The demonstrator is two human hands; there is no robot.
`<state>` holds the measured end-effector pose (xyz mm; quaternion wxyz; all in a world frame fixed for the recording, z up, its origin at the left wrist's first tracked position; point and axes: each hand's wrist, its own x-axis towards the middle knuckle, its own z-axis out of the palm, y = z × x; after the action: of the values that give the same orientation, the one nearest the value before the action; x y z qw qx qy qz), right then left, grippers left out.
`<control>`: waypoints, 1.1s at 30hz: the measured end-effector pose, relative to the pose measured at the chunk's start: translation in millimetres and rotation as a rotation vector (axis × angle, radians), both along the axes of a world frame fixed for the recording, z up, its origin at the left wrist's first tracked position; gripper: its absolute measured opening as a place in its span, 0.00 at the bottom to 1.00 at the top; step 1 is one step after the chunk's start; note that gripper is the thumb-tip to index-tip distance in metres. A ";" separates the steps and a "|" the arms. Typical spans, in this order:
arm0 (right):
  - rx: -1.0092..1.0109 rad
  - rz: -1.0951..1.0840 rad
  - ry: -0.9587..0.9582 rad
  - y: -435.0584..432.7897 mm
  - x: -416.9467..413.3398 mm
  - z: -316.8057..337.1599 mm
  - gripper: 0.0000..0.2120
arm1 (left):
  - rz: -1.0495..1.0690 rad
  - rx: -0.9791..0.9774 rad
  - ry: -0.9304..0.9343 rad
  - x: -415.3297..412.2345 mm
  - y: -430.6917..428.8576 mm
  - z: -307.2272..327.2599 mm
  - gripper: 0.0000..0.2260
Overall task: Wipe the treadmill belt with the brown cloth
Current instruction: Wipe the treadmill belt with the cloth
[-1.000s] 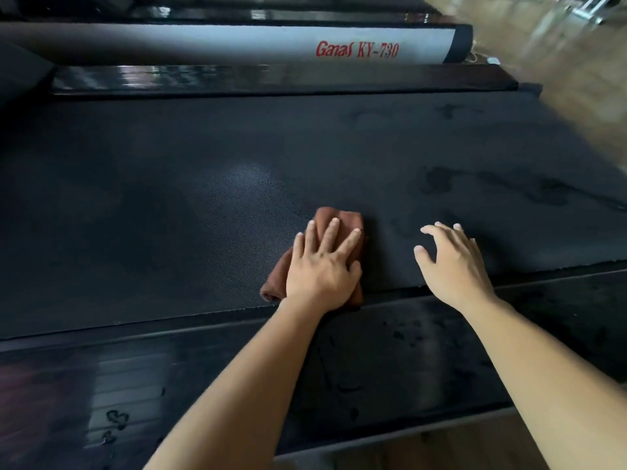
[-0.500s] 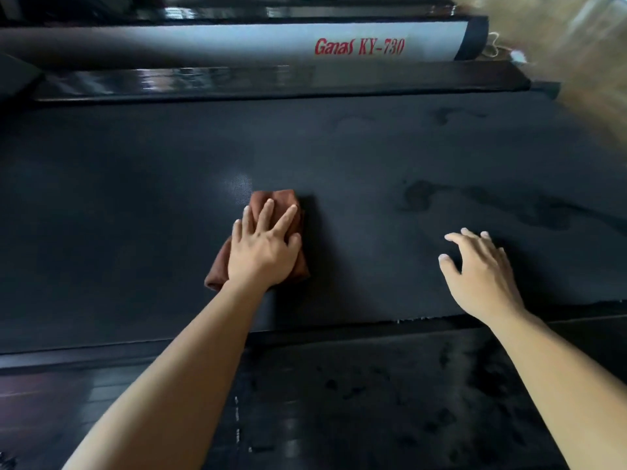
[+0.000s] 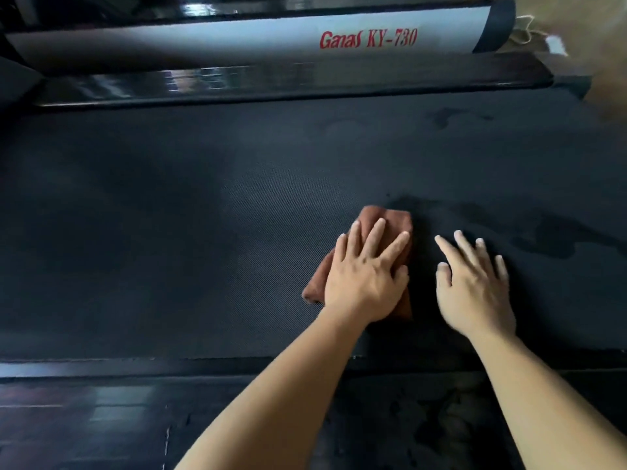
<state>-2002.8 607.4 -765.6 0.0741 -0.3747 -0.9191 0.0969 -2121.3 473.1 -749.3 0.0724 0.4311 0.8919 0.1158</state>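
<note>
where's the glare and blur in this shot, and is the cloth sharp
Head view: window glare streaks the glossy far side rail and near rail; the top-right floor corner is smeared with blur; the brown cloth under the left hand is fairly sharp; the belt is dim, its weave showing only mid-frame.

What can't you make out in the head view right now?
- Brown cloth: mostly hidden under the left hand.
- Belt: cut off by the left and right edges; arms cover the near part.
- Right hand: whether it touches the belt.
- Top-right corner: blurred.
</note>
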 end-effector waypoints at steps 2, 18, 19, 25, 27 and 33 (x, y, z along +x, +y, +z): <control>0.004 0.003 0.009 0.4 0.3 0.0 0.25 | 0.025 0.017 0.019 1.1 -20.5 0.2 0.27; 0.019 -0.019 0.036 -4.7 -0.7 -3.0 0.27 | 0.542 -0.058 0.002 -99.5 -92.8 -1.0 0.26; 0.020 -0.019 0.041 -4.6 -0.7 -3.4 0.27 | 0.500 -0.050 0.016 -93.9 -73.9 -1.4 0.26; 0.018 -0.024 0.033 -3.3 -0.3 -7.6 0.24 | 0.190 0.031 0.018 -7.7 31.3 -0.4 0.26; 0.039 -0.012 0.038 -2.9 0.7 -8.7 0.25 | 0.116 0.041 -0.002 16.9 35.8 -1.4 0.26; 0.052 -0.021 0.023 -3.8 0.8 -8.0 0.26 | 0.075 0.009 0.000 25.0 -40.5 -3.3 0.26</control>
<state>-2002.0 603.6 -773.6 0.0952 -0.3813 -0.9163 0.0765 -2096.3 432.6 -752.7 0.0663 0.3977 0.9069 0.1226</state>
